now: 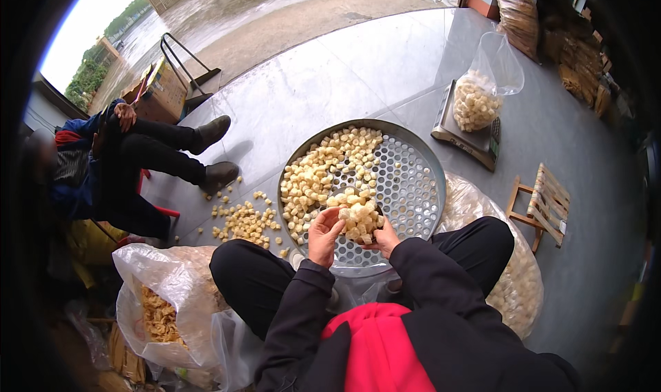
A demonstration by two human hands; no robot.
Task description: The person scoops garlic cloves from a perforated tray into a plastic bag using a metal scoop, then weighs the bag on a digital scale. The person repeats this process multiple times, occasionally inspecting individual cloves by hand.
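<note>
My right hand (386, 240) holds the near right side of a small dark bowl or scoop heaped with short, pale-yellow cylindrical pieces (360, 219), perhaps dried scallops. Against the heap's left side rests my left hand (323, 236), its thumb and fingers at the pieces; whether it grips the container or a piece is hidden. Both hands are over the near part of a large round metal sieve (408, 198) with round holes. More of the same pieces (310, 177) cover the sieve's left and far side, while few lie on its right.
Loose pieces (247, 221) lie on the floor, left of the sieve. A scale (439, 126) carries a filled clear bag (476, 102). Right: a large filled plastic bag (516, 288) and folding stool (550, 203). Left: an open sack (150, 268) and a seated person (150, 149).
</note>
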